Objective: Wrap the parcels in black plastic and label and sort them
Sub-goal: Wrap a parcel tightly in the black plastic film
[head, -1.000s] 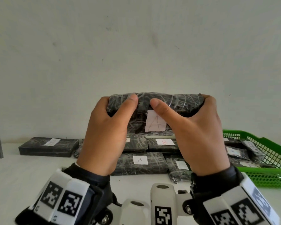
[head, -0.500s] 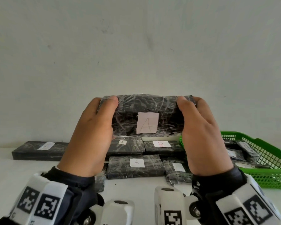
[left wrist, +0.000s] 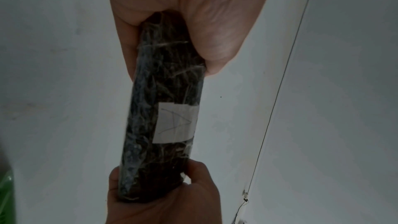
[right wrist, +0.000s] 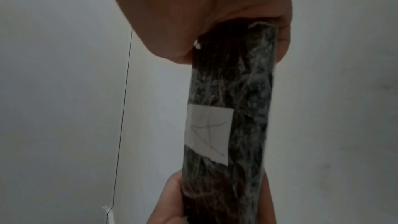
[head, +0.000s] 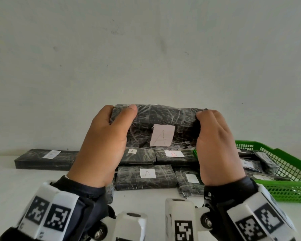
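Observation:
I hold a black plastic-wrapped parcel (head: 156, 122) up in front of me, its white label (head: 162, 135) marked "A" facing me. My left hand (head: 104, 145) grips its left end, thumb on the front face. My right hand (head: 217, 146) grips its right end. In the left wrist view the parcel (left wrist: 163, 108) runs from my left hand (left wrist: 183, 23) down to the other hand. The right wrist view shows the parcel (right wrist: 232, 108) and its label (right wrist: 208, 134) edge-on below my right hand (right wrist: 204, 14).
Several wrapped, labelled parcels lie on the white table (head: 24, 185) below: one marked A (head: 146, 176), one marked B (head: 174, 154), a long one (head: 45, 159) at the left. A green basket (head: 288, 171) at the right holds more parcels. A wall stands close behind.
My thumbs have slid apart from the parcel's middle to its ends, uncovering the A label. The view has shifted slightly left.

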`<state>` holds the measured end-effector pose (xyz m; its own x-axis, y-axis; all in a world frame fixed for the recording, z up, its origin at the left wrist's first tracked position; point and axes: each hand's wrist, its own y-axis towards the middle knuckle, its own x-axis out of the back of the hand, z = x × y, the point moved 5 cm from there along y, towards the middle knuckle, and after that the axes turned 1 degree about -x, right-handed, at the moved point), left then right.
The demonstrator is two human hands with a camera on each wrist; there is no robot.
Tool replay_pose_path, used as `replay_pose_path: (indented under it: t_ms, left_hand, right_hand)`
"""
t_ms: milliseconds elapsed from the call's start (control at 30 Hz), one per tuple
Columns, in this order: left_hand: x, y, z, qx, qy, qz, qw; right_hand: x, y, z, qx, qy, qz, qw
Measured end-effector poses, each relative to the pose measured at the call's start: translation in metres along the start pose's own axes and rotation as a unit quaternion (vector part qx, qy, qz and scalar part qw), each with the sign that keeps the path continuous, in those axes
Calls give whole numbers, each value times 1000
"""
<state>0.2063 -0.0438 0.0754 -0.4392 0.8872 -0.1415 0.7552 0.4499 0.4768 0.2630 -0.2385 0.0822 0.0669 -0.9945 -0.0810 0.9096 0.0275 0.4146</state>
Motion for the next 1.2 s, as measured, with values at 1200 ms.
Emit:
replay_pose_path:
  t_ms: [1200]
  left_hand:
    - [5,-4,-11,-62,97,18,993]
  right_hand:
    - [7,5,9,110,-108,72,985]
